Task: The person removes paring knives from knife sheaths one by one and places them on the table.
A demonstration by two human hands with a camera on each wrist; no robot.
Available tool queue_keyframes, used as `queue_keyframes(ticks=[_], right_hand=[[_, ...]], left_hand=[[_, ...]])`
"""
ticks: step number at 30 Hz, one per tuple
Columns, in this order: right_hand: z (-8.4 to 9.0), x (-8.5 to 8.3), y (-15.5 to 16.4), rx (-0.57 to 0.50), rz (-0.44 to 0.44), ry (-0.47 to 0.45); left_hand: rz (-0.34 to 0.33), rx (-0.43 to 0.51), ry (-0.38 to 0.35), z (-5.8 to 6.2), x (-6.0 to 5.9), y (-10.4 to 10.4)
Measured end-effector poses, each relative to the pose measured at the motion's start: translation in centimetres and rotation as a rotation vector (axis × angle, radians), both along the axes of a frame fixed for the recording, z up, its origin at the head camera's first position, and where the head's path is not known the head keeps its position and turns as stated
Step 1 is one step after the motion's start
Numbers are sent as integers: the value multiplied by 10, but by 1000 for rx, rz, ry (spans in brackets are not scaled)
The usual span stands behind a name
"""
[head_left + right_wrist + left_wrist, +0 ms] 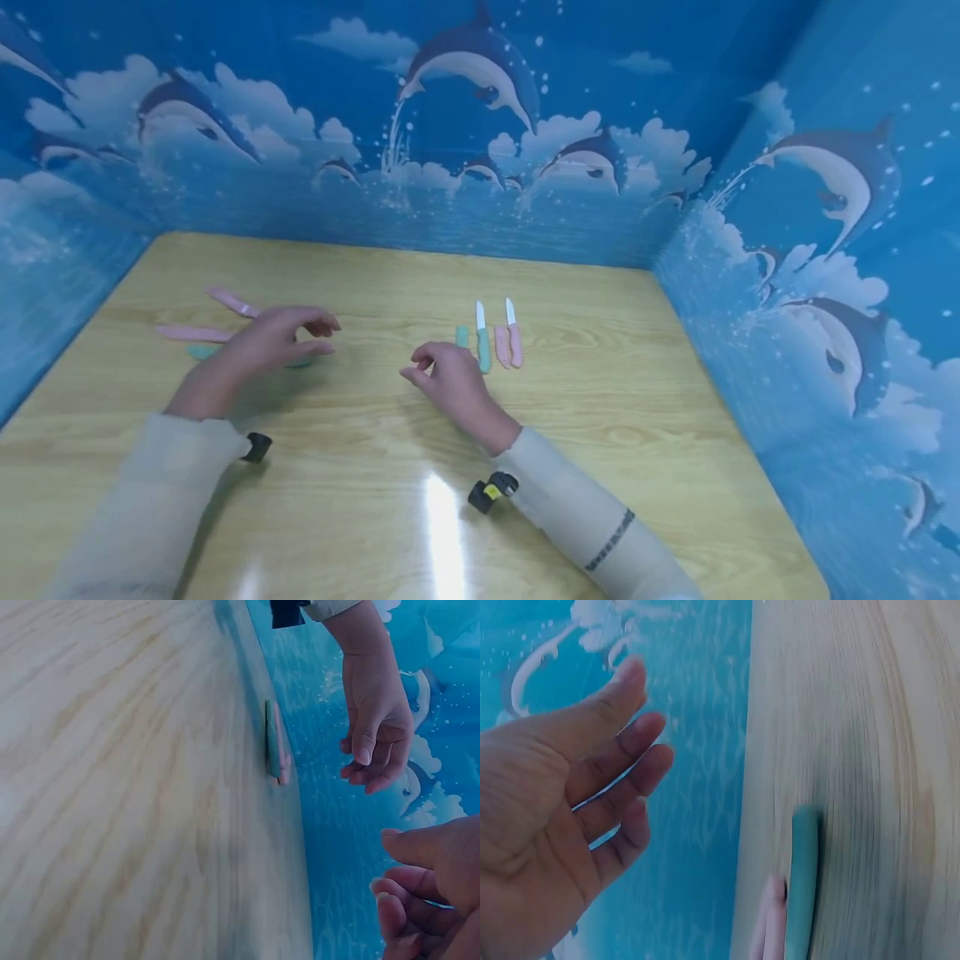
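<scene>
My left hand (318,333) hovers with relaxed fingers and holds nothing; its bare palm fills the left wrist view (622,750). A teal sheath (201,352) lies under it, also seen as a teal piece (804,885) beside a pink one (769,922). Two pink sheaths (232,302) (193,333) lie just beyond. My right hand (420,362) rests loosely curled and holds nothing. Close to its right lie a teal sheath (462,336), a teal-handled knife (483,342), a pink sheath (502,346) and a pink-handled knife (514,337).
The wooden table (450,275) is boxed in by blue dolphin-print walls (825,250) at the back and both sides. A black camera is strapped at each wrist (491,492). The right wrist view shows my left hand (375,727) above the edge-on sheaths (274,746).
</scene>
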State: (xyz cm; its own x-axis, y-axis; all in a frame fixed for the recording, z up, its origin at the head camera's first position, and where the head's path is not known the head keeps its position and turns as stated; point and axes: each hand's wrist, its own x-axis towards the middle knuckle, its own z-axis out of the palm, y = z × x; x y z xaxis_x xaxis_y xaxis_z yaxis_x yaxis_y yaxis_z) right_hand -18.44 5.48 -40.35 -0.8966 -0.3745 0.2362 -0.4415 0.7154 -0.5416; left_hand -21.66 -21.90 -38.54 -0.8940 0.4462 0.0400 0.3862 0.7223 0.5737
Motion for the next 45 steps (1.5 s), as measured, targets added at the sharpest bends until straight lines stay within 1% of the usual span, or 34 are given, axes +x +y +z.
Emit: queue_keyframes(ticks=[4, 9, 10, 12, 16, 17, 20, 23, 25, 27, 29, 32, 33, 36, 39, 41, 43, 45], right_hand=[[-1, 0, -14, 36, 16, -23], [-7, -4, -32, 100, 48, -33], [-8, -5, -35, 116, 51, -32], [-10, -7, -40, 143, 51, -27], [-13, -14, -47, 187, 53, -22], [-14, -16, -49, 195, 56, -19], [-15, -22, -55, 208, 67, -11], [-16, -27, -61, 217, 76, -10], [-16, -30, -66, 224, 81, -14], [-17, -32, -71, 237, 87, -15], [-17, -34, -76, 258, 93, -7], [-19, -37, -87, 278, 101, 4], [-19, -38, -91, 284, 100, 6], [-22, -40, -101, 302, 94, -2], [-27, -40, -110, 344, 92, -6], [-32, -39, -116, 376, 95, -4], [-35, -39, -121, 399, 97, 2], [-40, -37, -126, 410, 92, 2]], left_hand=[[-55, 4, 12, -3, 2, -20], [-74, -3, 0, -10, 4, -42], [-80, -15, 15, -12, 3, -47], [-108, -38, 73, -16, 1, -54], [-162, -117, 221, -25, -5, -68], [-168, -134, 245, -27, -7, -70], [-174, -181, 281, -31, -10, -79], [-171, -218, 299, -34, -10, -86], [-166, -235, 293, -36, -8, -90], [-145, -242, 273, -38, -7, -93], [-128, -240, 258, -38, -6, -95], [-95, -222, 262, -38, -5, -99], [-93, -218, 277, -37, -5, -101], [-105, -215, 357, -39, -7, -105], [-104, -221, 397, -40, -8, -108], [-88, -223, 386, -42, -6, -109], [-71, -205, 351, -45, -5, -110], [-70, -185, 352, -49, -4, -111]])
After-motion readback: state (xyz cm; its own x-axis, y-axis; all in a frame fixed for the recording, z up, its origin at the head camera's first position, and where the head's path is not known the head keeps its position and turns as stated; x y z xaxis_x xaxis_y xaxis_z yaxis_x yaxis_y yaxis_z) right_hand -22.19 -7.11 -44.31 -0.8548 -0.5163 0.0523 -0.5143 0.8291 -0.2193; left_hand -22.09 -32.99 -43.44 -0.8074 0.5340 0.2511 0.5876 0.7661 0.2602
